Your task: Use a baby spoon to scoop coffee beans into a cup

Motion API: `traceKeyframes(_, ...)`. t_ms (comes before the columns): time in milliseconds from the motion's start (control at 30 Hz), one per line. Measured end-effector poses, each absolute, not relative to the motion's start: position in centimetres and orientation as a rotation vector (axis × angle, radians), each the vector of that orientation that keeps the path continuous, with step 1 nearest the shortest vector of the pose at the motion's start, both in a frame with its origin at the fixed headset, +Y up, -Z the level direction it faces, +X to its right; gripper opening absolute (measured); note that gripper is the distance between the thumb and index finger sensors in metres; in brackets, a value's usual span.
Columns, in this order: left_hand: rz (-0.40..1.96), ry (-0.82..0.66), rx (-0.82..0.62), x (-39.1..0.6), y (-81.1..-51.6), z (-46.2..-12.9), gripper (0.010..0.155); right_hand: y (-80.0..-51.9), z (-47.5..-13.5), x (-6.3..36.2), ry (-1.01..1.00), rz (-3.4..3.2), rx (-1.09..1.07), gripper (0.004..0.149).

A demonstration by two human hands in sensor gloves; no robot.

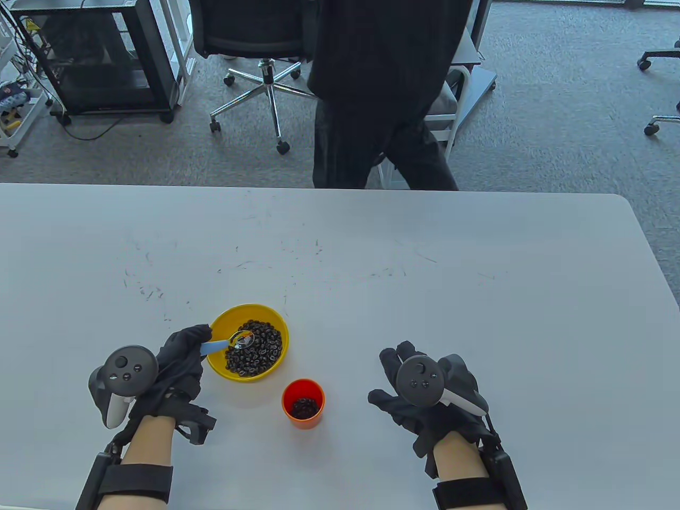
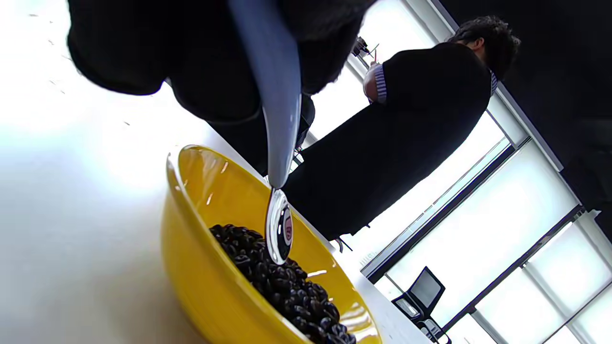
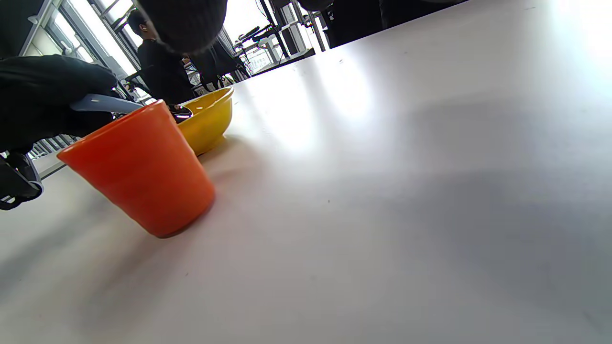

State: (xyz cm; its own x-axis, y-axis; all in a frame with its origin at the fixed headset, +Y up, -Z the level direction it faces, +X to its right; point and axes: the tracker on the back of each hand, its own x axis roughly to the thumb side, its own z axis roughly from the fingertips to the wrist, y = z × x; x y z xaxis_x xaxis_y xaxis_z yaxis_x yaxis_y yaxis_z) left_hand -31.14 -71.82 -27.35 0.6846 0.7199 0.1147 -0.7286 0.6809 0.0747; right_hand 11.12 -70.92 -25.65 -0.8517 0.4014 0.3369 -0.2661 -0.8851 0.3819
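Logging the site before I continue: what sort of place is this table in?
Most likely an office or lab workspace. Behind the white table the floor is grey carpet, a wheeled office chair stands there, and a black equipment cart with cables sits at the far left. Large windows show in the left wrist view.

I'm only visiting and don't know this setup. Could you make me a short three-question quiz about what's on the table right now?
1. True or false: the spoon has its metal end over the beans in the yellow bowl.
2. Which hand holds the spoon? A) left hand B) right hand C) neither
3. Fill in: the orange cup already has some ____ inside.

Key: 1 true; 2 A, as the right hand rests spread on the table; 3 beans.
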Motion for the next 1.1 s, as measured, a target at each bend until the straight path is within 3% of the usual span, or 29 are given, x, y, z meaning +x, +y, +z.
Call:
traceKeyframes(567, 0.742, -0.018, -0.091, -31.4, -74.4, -28.0, 0.046, -70.9, -25.7, 11.0, 0.461, 2.693, 0.592, 0.08)
traceKeyframes(700, 0.602, -0.045, -0.169, -31.0, -74.3, -28.1, 0.058, -70.7, -25.7, 11.2, 0.417, 2.702, 0.586, 0.08)
traceKeyframes(933, 0.372, -0.18, 0.033, -29.5, -71.5, -27.6, 0.065, -69.7, -25.3, 11.5, 0.281, 2.755, 0.587, 0.08)
traceKeyframes(1100, 0.305, -0.296, 0.09, -27.5, -69.9, -26.9, 0.068, -69.2, -25.1, 11.7, 0.21, 2.788, 0.577, 0.081)
